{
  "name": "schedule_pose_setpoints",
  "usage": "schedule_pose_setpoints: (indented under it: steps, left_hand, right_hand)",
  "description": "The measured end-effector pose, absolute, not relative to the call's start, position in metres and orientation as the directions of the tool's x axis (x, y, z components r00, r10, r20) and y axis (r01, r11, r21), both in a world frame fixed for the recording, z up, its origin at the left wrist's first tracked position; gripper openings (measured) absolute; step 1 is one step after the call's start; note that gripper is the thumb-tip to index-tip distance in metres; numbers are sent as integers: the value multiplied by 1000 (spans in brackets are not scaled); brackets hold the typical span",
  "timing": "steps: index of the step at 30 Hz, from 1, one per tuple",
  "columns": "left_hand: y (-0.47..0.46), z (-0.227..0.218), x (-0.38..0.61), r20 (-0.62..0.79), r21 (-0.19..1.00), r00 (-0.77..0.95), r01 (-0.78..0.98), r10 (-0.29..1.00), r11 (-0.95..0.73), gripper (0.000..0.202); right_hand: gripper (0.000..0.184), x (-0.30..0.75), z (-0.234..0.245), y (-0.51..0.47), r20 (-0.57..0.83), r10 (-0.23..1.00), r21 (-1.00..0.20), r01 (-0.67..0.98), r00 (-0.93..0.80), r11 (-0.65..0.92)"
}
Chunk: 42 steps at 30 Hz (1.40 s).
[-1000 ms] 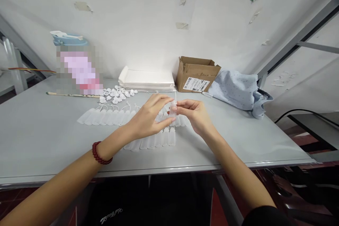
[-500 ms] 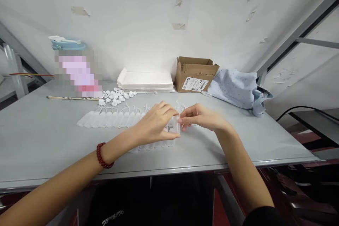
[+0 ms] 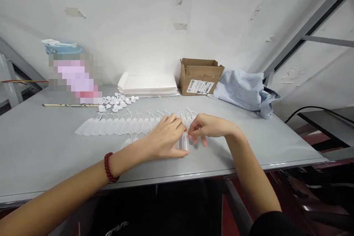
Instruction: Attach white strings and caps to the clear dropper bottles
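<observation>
Between the thumb and fingertips of my left hand is a small translucent plastic sleeve, held upright just above the table. My right hand is closed in a pinch at the sleeve's upper right edge; the exact grip is partly hidden. Behind my hands runs a row of overlapping white translucent sleeves with white strings at their tops. More sleeves lie nearer me, mostly covered by my left forearm. A red bead bracelet circles my left wrist.
Small white pieces lie heaped at the back left beside a thin stick. Along the wall stand a stack of white sheets, an open cardboard box and a bundled light blue cloth. The grey table's front edge is close to me.
Both hands have come down and nearer to me with the sleeve. The view has shifted slightly, and more of the rear row now shows behind my hands.
</observation>
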<state>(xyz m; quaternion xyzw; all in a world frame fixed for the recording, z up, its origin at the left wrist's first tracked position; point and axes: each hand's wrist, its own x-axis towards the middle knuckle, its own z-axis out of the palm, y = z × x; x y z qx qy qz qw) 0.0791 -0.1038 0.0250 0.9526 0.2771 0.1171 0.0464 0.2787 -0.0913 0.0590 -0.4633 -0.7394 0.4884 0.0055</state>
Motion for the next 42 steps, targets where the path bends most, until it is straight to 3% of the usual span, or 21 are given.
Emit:
schedule_pose_setpoints:
  steps: [21, 42]
  left_hand:
    - [-106, 15, 72, 208, 106, 816, 529, 539, -842, 44]
    - [-110, 24, 70, 177, 54, 820, 544, 544, -837, 42]
  right_hand:
    - [12, 269, 46, -87, -512, 631, -719, 693, -583, 56]
    - [26, 272, 54, -90, -470, 684, -714, 696, -558, 77]
